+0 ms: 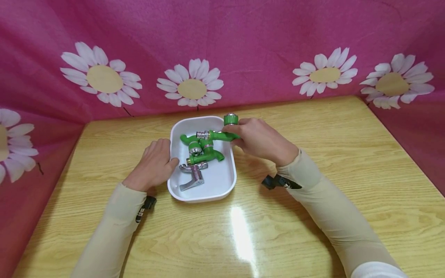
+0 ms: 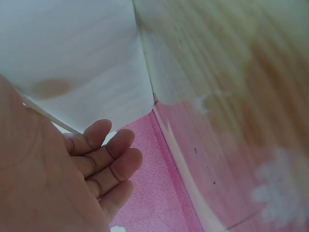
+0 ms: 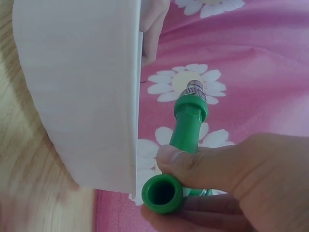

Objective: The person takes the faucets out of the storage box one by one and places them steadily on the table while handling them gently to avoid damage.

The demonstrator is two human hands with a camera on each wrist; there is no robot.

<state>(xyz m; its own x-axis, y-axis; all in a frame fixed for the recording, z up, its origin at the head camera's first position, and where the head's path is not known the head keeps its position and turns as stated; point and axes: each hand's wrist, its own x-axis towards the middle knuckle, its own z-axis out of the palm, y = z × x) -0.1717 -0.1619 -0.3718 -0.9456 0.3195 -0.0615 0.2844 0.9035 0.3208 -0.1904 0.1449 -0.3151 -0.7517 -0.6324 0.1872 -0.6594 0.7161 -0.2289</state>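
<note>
My right hand grips a green plastic tap with a ribbed green knob and a chromed threaded end, above the tray's right rim. In the right wrist view, thumb and fingers close round the green tap, its hollow spout facing the camera. My left hand holds the left side of a white tray, thumb over the rim; curled fingers show outside the wall in the left wrist view. Inside lie two more green taps, one in front of the other, and a chrome tap with a lever handle.
The tray stands on a light wood-grain table. A pink cloth with large white daisies hangs behind the table and at both sides. Small black cameras sit on both wrists, over beige sleeves.
</note>
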